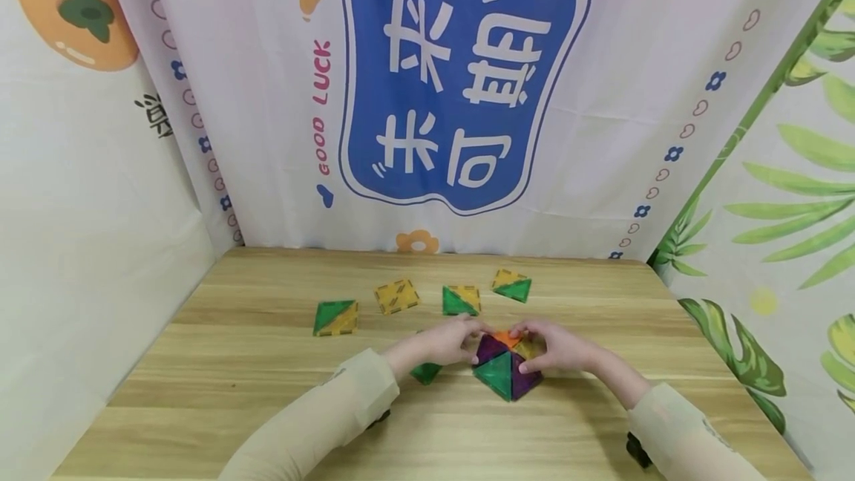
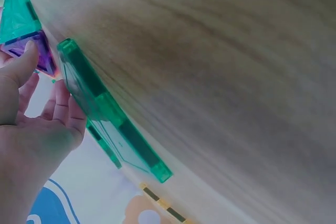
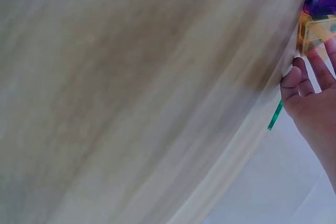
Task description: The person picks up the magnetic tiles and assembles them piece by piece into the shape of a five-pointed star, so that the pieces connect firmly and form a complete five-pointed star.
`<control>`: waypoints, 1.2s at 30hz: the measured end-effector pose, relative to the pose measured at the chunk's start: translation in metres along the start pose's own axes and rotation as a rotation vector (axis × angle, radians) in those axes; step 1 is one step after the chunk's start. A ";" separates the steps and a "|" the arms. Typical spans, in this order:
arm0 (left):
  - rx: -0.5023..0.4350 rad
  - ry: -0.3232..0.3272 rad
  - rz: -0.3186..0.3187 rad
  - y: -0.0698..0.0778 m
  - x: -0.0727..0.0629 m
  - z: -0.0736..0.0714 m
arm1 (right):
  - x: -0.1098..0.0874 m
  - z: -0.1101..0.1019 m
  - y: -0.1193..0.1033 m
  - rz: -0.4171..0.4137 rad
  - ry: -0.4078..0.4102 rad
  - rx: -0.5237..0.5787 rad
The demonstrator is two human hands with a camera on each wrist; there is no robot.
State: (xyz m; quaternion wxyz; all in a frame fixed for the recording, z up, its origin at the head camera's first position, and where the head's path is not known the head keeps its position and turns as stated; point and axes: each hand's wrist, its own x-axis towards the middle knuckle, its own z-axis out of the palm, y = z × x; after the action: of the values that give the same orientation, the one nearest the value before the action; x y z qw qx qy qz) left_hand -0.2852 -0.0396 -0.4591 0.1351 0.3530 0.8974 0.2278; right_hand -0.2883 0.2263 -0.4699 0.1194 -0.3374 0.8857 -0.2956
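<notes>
A low pyramid of magnetic tiles (image 1: 494, 376), with green, purple, orange and yellow triangular faces, sits on the wooden table. My left hand (image 1: 451, 341) holds it from the left; in the left wrist view the thumb lies against a purple triangle (image 2: 44, 56). From the other side my right hand (image 1: 564, 347) grips it, thumb on the right purple face and fingers at the orange and yellow ones. The right wrist view catches a yellow triangle (image 3: 315, 31) at the fingertips. A green tile (image 1: 425, 372) lies partly hidden beneath my left wrist, apart from the pyramid.
Behind the hands lie a green-and-yellow square (image 1: 336, 318), a yellow pair of tiles (image 1: 397, 296), another green-and-yellow square (image 1: 461, 300) and a further one (image 1: 512, 286). A printed curtain (image 1: 287, 221) hangs at the table's back edge, with cloth on both sides.
</notes>
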 end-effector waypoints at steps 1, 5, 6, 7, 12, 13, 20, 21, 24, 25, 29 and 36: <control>0.001 0.001 0.001 0.000 -0.001 0.000 | 0.000 0.000 0.000 -0.005 -0.001 -0.007; 0.030 0.023 0.009 -0.001 -0.007 -0.005 | -0.001 0.001 -0.002 -0.023 0.001 -0.023; 0.045 0.031 0.012 -0.001 -0.009 -0.008 | -0.001 0.001 -0.003 -0.024 0.002 -0.030; 0.063 0.040 0.015 -0.002 -0.011 -0.011 | 0.000 0.001 -0.004 -0.028 0.004 -0.037; 0.133 0.048 -0.006 -0.009 -0.026 -0.028 | 0.000 0.003 -0.008 -0.038 0.014 -0.049; 0.136 0.041 -0.015 -0.011 -0.030 -0.031 | 0.001 0.003 -0.009 -0.047 0.019 -0.052; 0.206 -0.023 -0.101 -0.034 -0.052 -0.040 | 0.003 0.006 -0.012 -0.060 0.013 -0.065; 0.223 -0.029 -0.105 -0.037 -0.054 -0.040 | 0.003 0.006 -0.013 -0.054 0.008 -0.062; 0.251 -0.037 -0.098 -0.046 -0.061 -0.037 | 0.004 0.007 -0.014 -0.035 -0.006 -0.052; 0.252 -0.033 -0.089 -0.048 -0.063 -0.036 | 0.004 0.007 -0.014 -0.036 -0.009 -0.053; 0.247 -0.007 -0.051 -0.058 -0.068 -0.031 | 0.006 0.010 -0.015 -0.051 -0.021 -0.049; 0.167 0.019 -0.030 -0.070 -0.070 -0.029 | 0.010 0.013 -0.017 -0.065 -0.025 -0.031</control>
State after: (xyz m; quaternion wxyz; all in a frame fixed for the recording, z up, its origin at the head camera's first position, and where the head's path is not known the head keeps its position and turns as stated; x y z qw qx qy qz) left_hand -0.2873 -0.1426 -0.4638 0.1001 0.3471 0.9197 0.1536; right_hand -0.2809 0.2038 -0.4705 0.1157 -0.3716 0.8772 -0.2813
